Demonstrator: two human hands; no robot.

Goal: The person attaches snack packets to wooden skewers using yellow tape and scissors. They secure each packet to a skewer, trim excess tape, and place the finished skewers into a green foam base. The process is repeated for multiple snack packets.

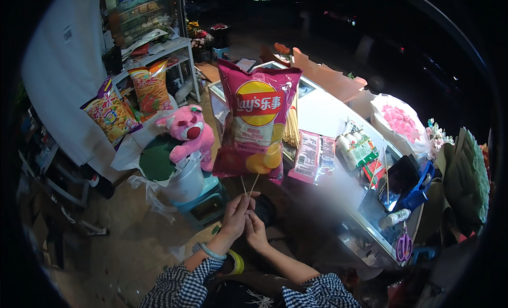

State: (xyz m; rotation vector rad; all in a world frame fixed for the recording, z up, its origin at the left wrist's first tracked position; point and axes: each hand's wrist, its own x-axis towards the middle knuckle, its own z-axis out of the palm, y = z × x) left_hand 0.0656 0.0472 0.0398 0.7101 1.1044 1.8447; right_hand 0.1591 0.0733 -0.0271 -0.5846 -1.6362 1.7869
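Note:
A large magenta bag of potato chips (256, 122) stands upright above my hands, mounted on two thin wooden sticks (253, 185) that come out of its lower edge and cross. My left hand (236, 217) is closed around the sticks below the crossing. Just under it and to the right, my right hand (256, 232) has its fingers pinched together against the lower part of the sticks; the stick ends are hidden. To the left, a pink plush bear (191, 134) sits by a block of green floral foam (157, 158) in a white bucket (185, 182).
Two snack bags, a purple one (111, 114) and an orange one (151, 85), stand behind the foam. A blue stool (201, 207) supports the bucket. On the white counter (328, 109) lie pink packets (313, 155), a phone (398, 183) and purple scissors (404, 247). Bouquets (399, 120) line its far side.

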